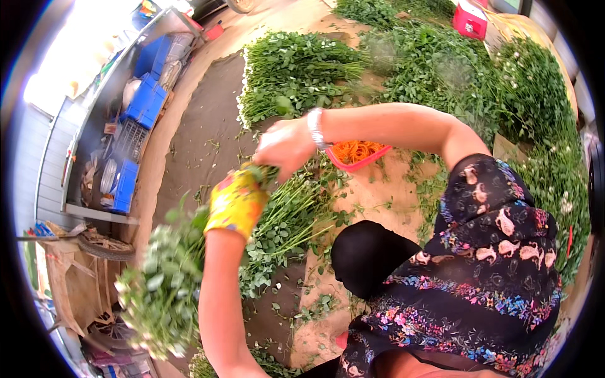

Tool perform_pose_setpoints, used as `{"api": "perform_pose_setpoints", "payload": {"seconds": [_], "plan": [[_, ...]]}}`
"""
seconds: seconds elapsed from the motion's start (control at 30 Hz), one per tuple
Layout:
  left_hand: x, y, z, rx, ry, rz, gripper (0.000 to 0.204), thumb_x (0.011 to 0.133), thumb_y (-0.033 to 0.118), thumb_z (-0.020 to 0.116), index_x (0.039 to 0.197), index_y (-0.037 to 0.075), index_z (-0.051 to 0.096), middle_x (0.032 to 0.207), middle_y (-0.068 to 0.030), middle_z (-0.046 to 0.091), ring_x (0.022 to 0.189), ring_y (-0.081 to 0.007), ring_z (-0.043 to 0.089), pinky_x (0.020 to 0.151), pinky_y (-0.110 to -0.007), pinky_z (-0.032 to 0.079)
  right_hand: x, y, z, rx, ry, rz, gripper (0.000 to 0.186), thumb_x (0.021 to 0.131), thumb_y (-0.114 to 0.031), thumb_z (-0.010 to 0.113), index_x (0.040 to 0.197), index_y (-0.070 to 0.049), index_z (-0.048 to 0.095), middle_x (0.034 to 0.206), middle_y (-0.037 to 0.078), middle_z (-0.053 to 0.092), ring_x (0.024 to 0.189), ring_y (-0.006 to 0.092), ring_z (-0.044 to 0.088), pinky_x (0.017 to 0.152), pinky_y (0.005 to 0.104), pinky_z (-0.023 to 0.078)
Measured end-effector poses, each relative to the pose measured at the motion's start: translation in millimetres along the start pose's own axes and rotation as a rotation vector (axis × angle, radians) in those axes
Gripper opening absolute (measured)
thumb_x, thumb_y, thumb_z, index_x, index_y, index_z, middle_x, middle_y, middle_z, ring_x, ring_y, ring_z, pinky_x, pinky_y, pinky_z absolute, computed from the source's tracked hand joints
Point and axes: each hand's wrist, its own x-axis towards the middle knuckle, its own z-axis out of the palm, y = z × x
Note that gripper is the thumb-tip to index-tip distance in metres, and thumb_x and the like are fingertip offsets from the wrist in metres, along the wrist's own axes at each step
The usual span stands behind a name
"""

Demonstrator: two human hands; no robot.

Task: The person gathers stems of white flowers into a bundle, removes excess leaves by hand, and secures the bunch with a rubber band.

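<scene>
The white-flowered bunch (167, 283) is clasped in the gloved left hand (236, 200), slanting up rightward toward the right hand (285, 148), whose fingers' hold cannot be told.

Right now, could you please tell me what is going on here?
The gloved left hand holds a bunch of leafy, white-flowered stems, with the bare right hand close beside it at the stems. A pink basket of orange rubber bands shows partly behind the right forearm. A neatly laid pile of similar stems lies near the top of the view.
</scene>
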Motion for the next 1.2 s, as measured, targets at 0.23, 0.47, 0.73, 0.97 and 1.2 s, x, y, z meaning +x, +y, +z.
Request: {"api": "perform_pose_setpoints", "payload": {"seconds": [0.23, 0.47, 0.73, 0.97, 1.2], "plan": [[29, 28, 8, 0.152, 0.499, 0.329, 0.074, 0.069, 0.031, 0.071, 0.134, 0.012, 0.042, 0.132, -0.0072, 0.043, 0.124, -0.0297, 0.036, 0.107, -0.045, 0.026, -55, 126, 63, 0.077, 0.276, 0.423, 0.04, 0.074, -0.046, 0.067, 0.094, -0.012, 0.06, 0.077, 0.013, 0.063, 0.076, 0.0321, 0.064, 0.065, 0.0437, 0.051], [-30, -58, 100, 0.057, 0.279, 0.164, 0.056, 0.071, 0.016, 0.065, 0.123, 0.009, 0.049, 0.126, -0.0107, 0.046, 0.12, -0.031, 0.04, 0.103, -0.046, 0.031, -69, 249, 52, -0.136, 0.33, 0.713, 0.044, 0.077, -0.044, 0.066, 0.096, -0.005, 0.056, 0.083, 0.016, 0.064, 0.083, 0.0351, 0.063, 0.07, 0.0457, 0.05], [-104, -101, 173, -0.152, 0.155, -0.155, 0.06, 0.065, 0.014, 0.073, 0.12, 0.008, 0.05, 0.118, -0.0141, 0.052, 0.111, -0.0337, 0.049, 0.095, -0.043, 0.039, -54, 348, 70, -0.088, 0.449, 0.864, 0.052, 0.076, -0.043, 0.067, 0.108, -0.003, 0.057, 0.102, 0.02, 0.063, 0.096, 0.0361, 0.059, 0.08, 0.0449, 0.047], [-29, -75, 188, -1.582, 0.266, -0.595, 0.089, 0.072, 0.006, 0.075, 0.143, 0.007, 0.023, 0.14, -0.019, 0.038, 0.131, -0.033, 0.035, 0.107, -0.044, 0.03, -34, 323, 133, -0.013, 0.729, 0.786, 0.051, 0.076, -0.044, 0.068, 0.103, -0.002, 0.057, 0.088, 0.022, 0.063, 0.083, 0.0401, 0.06, 0.071, 0.044, 0.048], [142, -74, 113, -2.132, 0.594, -0.27, 0.09, 0.077, 0.007, 0.072, 0.144, 0.032, 0.018, 0.144, -0.0159, 0.033, 0.134, -0.0231, 0.031, 0.097, -0.038, 0.044, 48, 277, 157, 0.529, 1.22, 0.394, 0.037, 0.072, -0.023, 0.078, 0.099, -0.006, 0.058, 0.085, 0.014, 0.065, 0.079, 0.0259, 0.064, 0.067, 0.0343, 0.052]]}}
